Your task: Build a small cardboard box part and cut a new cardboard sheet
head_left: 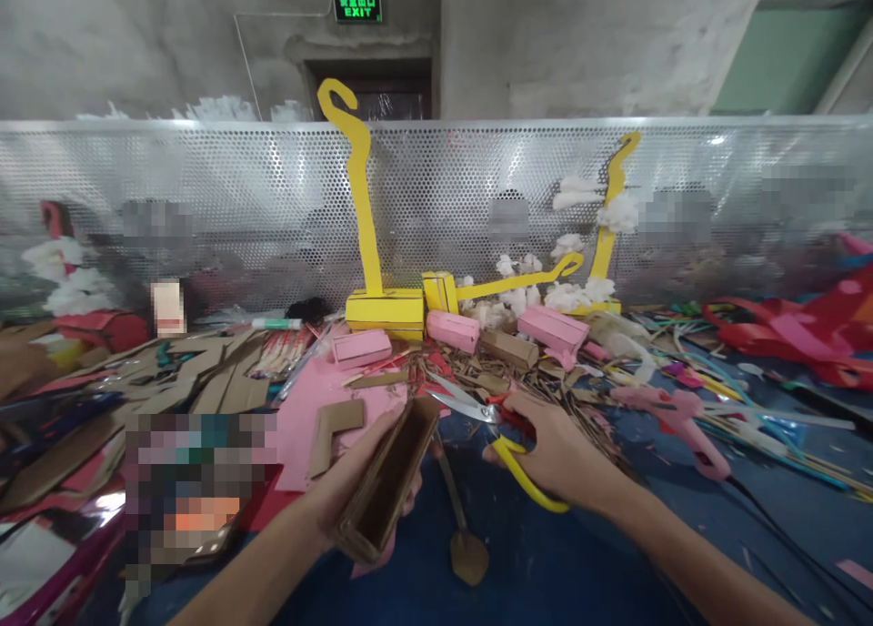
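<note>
brown cardbd trough [390, 480], long, open-topped, l. hand [366, 451] curled round it, r. hand [554, 444] gripping yellow-red scissors [488, 413]

A person's two bare arms reach in over the near edge of a blue-topped bench [579, 576], angling toward each other. The left forearm [265, 558] slants in from the lower left; its wrist looks nearly straight. The left hand [358, 469] is wrapped in a firm hold, partly hidden, its thumb side stretched away from the body and bent fingers [413, 493] showing on the far side of the grip. The right forearm [672, 540] slants in from the lower right. The right hand [563, 446], back upward, grips with curled fingers, tips pointing left. The hands are apart.
</note>
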Motion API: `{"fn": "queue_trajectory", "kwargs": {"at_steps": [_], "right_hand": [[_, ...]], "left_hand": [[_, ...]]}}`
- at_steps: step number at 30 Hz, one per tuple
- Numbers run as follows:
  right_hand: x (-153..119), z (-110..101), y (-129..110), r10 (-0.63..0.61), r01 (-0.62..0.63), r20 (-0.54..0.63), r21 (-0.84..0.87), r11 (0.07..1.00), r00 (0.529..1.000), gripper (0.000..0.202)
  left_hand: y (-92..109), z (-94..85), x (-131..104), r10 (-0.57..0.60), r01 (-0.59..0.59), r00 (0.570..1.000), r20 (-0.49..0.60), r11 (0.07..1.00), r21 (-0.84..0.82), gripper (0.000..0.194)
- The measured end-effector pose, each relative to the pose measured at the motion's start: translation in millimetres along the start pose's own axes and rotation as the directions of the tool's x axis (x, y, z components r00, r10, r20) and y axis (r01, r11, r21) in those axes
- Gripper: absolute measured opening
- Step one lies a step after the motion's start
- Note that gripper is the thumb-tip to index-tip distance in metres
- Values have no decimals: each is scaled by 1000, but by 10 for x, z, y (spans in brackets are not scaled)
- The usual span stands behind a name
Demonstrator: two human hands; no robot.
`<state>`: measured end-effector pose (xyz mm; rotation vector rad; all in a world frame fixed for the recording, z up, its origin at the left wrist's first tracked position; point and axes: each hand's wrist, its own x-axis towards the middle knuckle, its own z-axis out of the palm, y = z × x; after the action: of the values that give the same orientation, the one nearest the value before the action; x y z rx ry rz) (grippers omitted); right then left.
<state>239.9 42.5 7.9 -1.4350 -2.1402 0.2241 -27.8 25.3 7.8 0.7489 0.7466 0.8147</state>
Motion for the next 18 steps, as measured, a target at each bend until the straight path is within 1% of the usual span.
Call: {"fn": "queue_trajectory", "kwargs": {"at_steps": [4, 9, 14, 18], "right_hand": [[-9, 2, -45, 7, -7, 28, -1, 1000, 1000, 37], [-4, 16, -77, 12, -11, 36, -26, 1000, 999, 37], [-13, 3, -87, -5, 6, 44, -31, 1000, 999, 35], [-16, -29, -108, -9, 11, 31, -63, 998, 999, 34]], "left_hand": [[-2, -3, -4, -25, 25, 1000, -13, 999, 30, 55], [-12, -28, 32, -112, 116, 992, -55, 990, 76, 65], [-35, -24, 32, -115, 123, 989, -89, 988, 93, 67], [-44, -2, 4, -83, 92, 994, -74, 988, 120, 70]]}}
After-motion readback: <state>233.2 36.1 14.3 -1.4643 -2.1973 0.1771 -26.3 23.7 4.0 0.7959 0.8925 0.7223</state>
